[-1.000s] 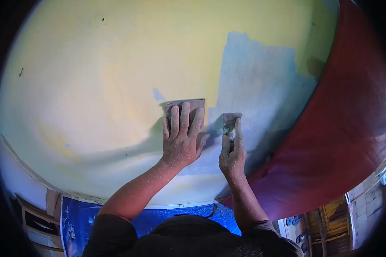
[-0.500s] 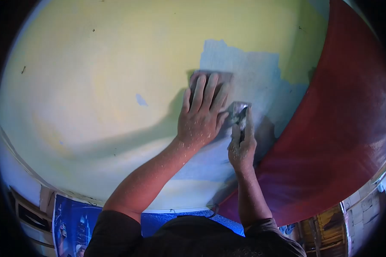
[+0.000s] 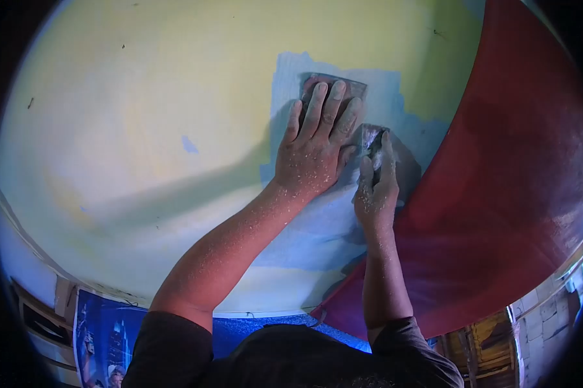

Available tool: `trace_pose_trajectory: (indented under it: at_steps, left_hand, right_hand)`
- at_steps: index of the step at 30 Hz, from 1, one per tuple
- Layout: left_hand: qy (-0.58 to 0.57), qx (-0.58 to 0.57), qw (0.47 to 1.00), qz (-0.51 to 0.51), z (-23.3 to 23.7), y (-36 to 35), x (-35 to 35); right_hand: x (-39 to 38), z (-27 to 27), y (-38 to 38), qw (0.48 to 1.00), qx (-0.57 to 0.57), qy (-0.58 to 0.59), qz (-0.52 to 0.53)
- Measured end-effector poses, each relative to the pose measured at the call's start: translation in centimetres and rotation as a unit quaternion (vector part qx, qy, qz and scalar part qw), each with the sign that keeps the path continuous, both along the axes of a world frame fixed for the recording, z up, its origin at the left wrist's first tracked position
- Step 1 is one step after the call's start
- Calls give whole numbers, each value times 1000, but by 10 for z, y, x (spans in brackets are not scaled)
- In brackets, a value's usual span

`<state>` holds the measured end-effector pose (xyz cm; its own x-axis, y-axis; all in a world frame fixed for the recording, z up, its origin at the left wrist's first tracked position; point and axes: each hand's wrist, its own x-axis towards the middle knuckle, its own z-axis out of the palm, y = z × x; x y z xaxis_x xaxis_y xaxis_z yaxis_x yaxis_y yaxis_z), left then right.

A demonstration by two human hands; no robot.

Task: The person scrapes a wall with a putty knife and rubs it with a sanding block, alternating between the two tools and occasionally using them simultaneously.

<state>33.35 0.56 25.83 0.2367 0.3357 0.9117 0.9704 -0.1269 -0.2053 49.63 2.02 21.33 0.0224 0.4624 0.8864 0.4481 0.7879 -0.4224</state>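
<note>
My left hand lies with fingers spread over a dark reddish rectangular pad, pressing it against the painted surface. The pad sits on a pale blue patch amid the yellow and white. Just right of it, my right hand grips a small flat scraper-like tool, its forefinger stretched along the tool and the thumb beside it. The tool's wide end rests close to the blue surface. Pale specks cover both hands and forearms.
A dark red sheet curves down the right side of the painted surface. Below are a blue printed banner, wooden framing and light wall blocks.
My left hand and the pad have moved up and to the right. My right hand has risen with the tool and shifted slightly right. The view has shifted a little.
</note>
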Motion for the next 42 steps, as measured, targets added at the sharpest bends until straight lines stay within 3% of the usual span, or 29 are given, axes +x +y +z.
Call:
trace_pose_trajectory:
  at_steps: [7,11,13,22,26,32,42]
  left_hand:
    - [-14,-77,997,29,-81,-22,-28]
    - [-41,-86,993,72,-125,-49,-59]
    - [-55,-85,990,102,-134,-64,-77]
    - [-80,-98,971,202,-87,-136,-144]
    - [-56,-150,976,150,-77,-143,-156]
    - [-28,-173,975,138,-81,-138,-168]
    - [30,-140,978,155,-94,-123,-185]
  right_hand:
    - [-5,-63,-12,998,-65,1,25]
    - [-16,-84,-40,960,-260,0,104]
    - [-31,-99,-39,979,-175,-34,97]
    - [-75,-65,-65,990,-76,-39,115]
    - [-94,-70,-79,991,-96,-46,86]
    - [-119,-51,-87,999,-23,21,37]
    - [-123,-50,-97,997,-71,-13,-7]
